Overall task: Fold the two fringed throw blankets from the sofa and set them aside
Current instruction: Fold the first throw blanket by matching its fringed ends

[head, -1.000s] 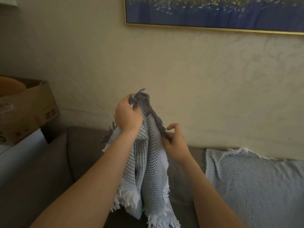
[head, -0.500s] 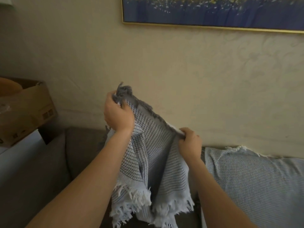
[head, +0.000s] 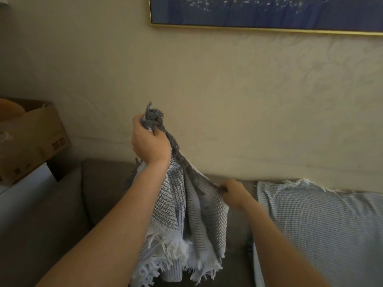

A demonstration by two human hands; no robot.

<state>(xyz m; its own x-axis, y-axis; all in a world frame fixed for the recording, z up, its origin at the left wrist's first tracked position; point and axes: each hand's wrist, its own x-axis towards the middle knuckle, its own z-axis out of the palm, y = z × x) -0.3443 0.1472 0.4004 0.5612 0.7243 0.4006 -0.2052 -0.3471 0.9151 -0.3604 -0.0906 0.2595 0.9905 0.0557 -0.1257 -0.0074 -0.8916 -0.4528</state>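
A: Where is the blanket?
B: It hangs under the left hand. Its fingers squeeze the gray fringe. The right hand pinches the edge lower down. The other blanket lies on the sofa, beside those fingers.
A: What can go wrong?
B: That small pinch may slip. Then the edge drops and the fold goes crooked.

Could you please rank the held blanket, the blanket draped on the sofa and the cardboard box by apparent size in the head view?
1-2. Draped blanket and held blanket: look alike; the held one is nearer, so unranked.
3. Cardboard box: clearly smallest.
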